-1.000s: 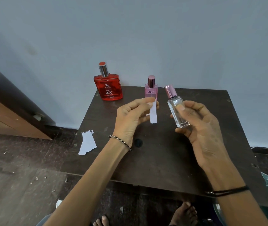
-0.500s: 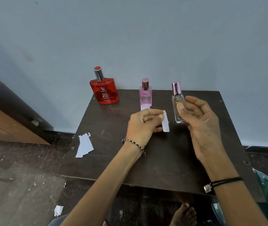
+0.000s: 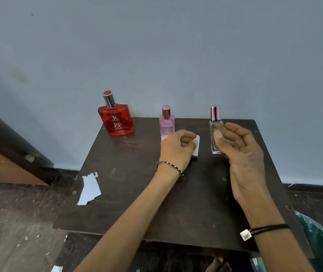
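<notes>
Now the strip drops low and the bottle stands straight

Left hand (image 3: 176, 148) has sunk toward the table's (image 3: 137, 203) far edge, still pinching the paper strip (image 3: 196, 146) beside the pink bottle (image 3: 166, 124). Right hand (image 3: 239, 152) grips the clear bottle (image 3: 216, 134) upright near the far right corner; the sampling looks finished.

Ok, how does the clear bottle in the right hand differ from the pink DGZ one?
The clear bottle has colourless glass you can see through; the pink bottle is tinted pink. The clear bottle shows no label, while the pink bottle reads DGZ. The right hand grips the clear bottle, while the pink bottle stands on the table. Both are slim, upright and topped with shiny pink caps.
</notes>
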Available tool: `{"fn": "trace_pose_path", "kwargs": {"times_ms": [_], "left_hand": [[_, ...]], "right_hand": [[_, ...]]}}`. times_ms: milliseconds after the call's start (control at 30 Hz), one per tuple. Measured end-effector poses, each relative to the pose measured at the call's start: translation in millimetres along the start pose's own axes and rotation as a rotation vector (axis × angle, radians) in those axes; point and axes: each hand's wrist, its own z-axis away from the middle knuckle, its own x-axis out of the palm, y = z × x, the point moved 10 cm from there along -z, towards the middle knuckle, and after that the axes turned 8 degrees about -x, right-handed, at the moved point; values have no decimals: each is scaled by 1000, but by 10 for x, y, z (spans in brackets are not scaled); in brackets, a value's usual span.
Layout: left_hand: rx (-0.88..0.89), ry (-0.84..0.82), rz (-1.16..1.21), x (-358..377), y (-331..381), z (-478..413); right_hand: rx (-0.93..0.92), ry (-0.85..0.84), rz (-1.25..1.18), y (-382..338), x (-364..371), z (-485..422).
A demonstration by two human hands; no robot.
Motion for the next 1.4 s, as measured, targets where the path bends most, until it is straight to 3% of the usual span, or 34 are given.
{"fn": "trace_pose_path", "kwargs": {"times_ms": [200,500,867,1400], "left_hand": [[8,87,5,-34,-10,-44],[-34,185,48,-75,-89,-34],[-89,198,152,-82,-134,-23],[-169,192,296,-69,-224,-40]], "right_hand": [[-39,21,113,-20,38,-165],[-99,-144,262,33,311,-581],[-105,-270,360,157,442,-580],[-55,-314,397,200,493,-490]]}}
